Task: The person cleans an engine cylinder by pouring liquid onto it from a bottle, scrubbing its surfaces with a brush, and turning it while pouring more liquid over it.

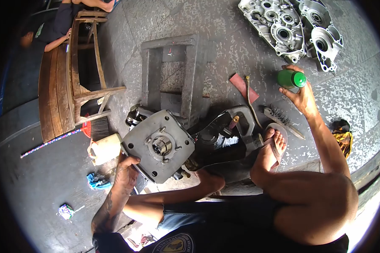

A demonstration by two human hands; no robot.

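My left hand [126, 172] grips the near left edge of a square grey metal plate [179, 147], thumb on top. The plate has a round bore in its middle, short studs around the bore and holes at its corners. Dark mechanical parts show partly beneath it. Out to the right, my right hand [303, 98] is wrapped around a green bottle [288, 78] with a green cap, held tilted above the floor. Beside the plate sits a black open container [207, 157] with dark, shiny contents and a brass-coloured piece [234, 122] at its rim.
Silvery engine casings [278, 33] lie at the back right. Nearer are a wire brush [278, 116], a reddish strip [240, 87] and a thin rod [249, 99]. A dark frame [193, 80] stands ahead. At left are a wooden bench [55, 92], a person [57, 27] and a cream container [105, 149].
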